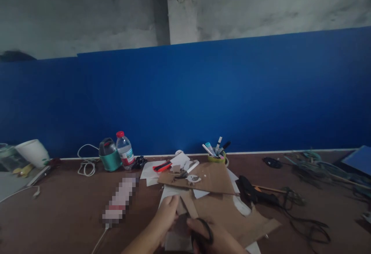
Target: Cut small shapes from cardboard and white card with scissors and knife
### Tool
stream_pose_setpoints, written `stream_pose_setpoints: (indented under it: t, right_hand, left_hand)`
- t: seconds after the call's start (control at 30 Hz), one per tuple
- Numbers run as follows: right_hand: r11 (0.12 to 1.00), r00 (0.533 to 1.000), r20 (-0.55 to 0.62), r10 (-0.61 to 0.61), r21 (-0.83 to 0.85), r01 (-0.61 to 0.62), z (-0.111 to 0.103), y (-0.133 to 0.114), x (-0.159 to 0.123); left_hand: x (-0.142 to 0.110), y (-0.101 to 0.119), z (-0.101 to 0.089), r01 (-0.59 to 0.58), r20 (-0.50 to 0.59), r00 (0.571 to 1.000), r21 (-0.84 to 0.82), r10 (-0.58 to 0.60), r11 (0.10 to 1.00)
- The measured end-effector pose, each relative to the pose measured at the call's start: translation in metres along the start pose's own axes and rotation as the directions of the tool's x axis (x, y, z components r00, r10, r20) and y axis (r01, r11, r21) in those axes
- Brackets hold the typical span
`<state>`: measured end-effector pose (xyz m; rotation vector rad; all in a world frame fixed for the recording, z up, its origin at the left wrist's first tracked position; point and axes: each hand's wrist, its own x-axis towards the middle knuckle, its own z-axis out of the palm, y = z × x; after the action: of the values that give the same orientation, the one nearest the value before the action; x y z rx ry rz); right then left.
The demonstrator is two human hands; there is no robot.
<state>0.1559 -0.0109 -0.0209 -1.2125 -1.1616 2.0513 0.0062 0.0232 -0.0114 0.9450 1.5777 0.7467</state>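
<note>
My left hand point(167, 213) is closed on a strip of brown cardboard point(181, 207) at the bottom middle, thumb on top. In my right hand point(217, 239), beside it, is a pair of scissors with a black handle point(209, 229); the blades are mostly hidden near the cardboard. Larger cardboard pieces point(232, 217) and white paper sheets lie beneath and to the right of my hands. Just beyond, a flat cardboard sheet point(216, 178) carries a small white cutout with dark marks point(193, 178). A red and black cutter point(162, 166) rests among paper scraps.
A pen holder point(216, 159) with several markers stands at the back, beside a blue partition point(185, 99). On the right lie a black glue gun point(257, 193) and tangled cords. On the left are a water bottle point(125, 153), a green container point(111, 162) and a blurred-out phone-shaped object point(121, 202).
</note>
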Motion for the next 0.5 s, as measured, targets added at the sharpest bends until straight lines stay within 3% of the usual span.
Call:
stream_pose_setpoints:
  t: [0.17,0.37,0.5]
  right_hand:
    - [0.998,0.999,0.038,-0.022,-0.058,0.024,-0.008,0.007,-0.002]
    - [0.998,0.998,0.032,-0.052,-0.038,0.053,-0.009,0.006,-0.01]
    - [0.999,1.0,0.005,0.031,0.025,-0.031,-0.005,-0.003,-0.013]
  left_hand:
    - [-0.006,0.005,0.001,0.044,0.01,0.999,0.022,-0.045,0.999]
    - [0.001,0.004,-0.001,-0.025,-0.011,1.0,0.009,0.025,1.0]
    - [0.004,0.005,-0.002,-0.02,0.018,1.0,0.02,0.019,1.0]
